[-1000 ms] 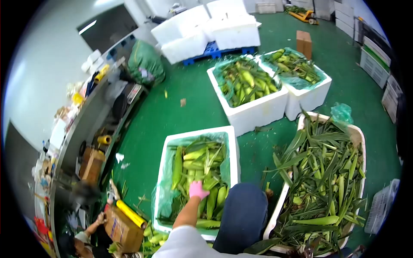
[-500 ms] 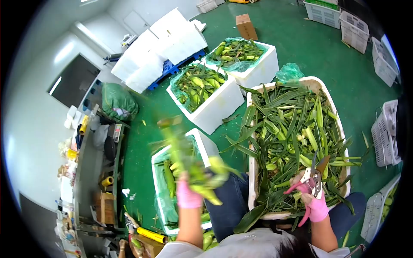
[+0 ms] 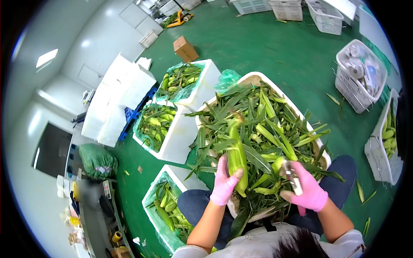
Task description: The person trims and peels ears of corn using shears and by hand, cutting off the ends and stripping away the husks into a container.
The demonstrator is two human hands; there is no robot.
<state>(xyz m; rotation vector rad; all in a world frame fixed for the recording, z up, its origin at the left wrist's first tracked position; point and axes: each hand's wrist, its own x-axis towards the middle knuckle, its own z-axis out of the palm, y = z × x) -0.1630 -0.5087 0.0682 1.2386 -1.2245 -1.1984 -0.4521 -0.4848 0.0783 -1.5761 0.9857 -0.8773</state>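
Observation:
My left hand (image 3: 223, 185), in a pink glove, grips a green corn ear (image 3: 236, 159) in its husk, held nearly upright. Pruning shears (image 3: 295, 182) are in my pink-gloved right hand (image 3: 309, 189), to the right of the ear. Their blades are blurred and partly hidden, so how far they are apart cannot be made out. Both hands are over the near end of a big white tub (image 3: 302, 116) between my knees. Cut leaves and husks (image 3: 245, 101) fill it, with several pale stalk pieces among them.
A foam box (image 3: 180, 175) lined with green plastic holds corn by my left knee. Two more corn-filled foam boxes (image 3: 183, 133) stand beyond it. White baskets (image 3: 350, 88) line the right side. A cardboard box (image 3: 185, 49) sits on the green floor.
My left hand has brought the corn ear from the left-hand box over to the tub. My right hand has turned with the shears near the ear. The view has swung right.

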